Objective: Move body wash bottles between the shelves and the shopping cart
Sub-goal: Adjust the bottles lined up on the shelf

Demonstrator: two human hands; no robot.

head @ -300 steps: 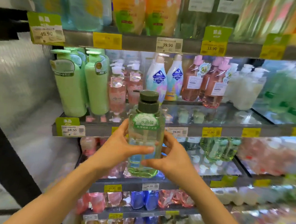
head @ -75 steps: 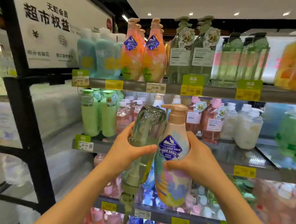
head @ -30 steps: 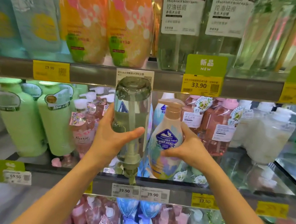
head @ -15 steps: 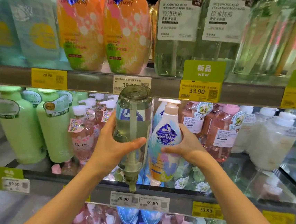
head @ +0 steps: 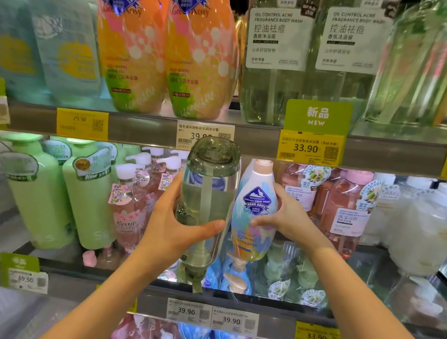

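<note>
My left hand (head: 173,227) grips the clear green bottle (head: 206,203) upside down: base up, pump nozzle pointing down toward the front lip of the middle shelf (head: 231,298). Thumb runs across the near face, fingers wrap round the far side. Pale liquid sits in the lower part of the body.

My right hand (head: 286,219) holds the white-and-blue pump bottle (head: 255,213) upright, thumb under its label, fingers curled round its right side. Its base looks just above or on the glass shelf; I cannot tell which. The 2 bottles are side by side, almost touching.

Around them on the same shelf: light green bottles (head: 50,193) at left, pink Kustie bottles (head: 130,215) beside my left wrist, pink pump bottles (head: 346,211) behind my right hand, milky white ones (head: 429,230) at far right. Upper shelf carries orange bottles (head: 131,40) and clear "Oil Control Acne" bottles (head: 274,56). Price tags (head: 307,147) read 33.90 and 39.90.
</note>
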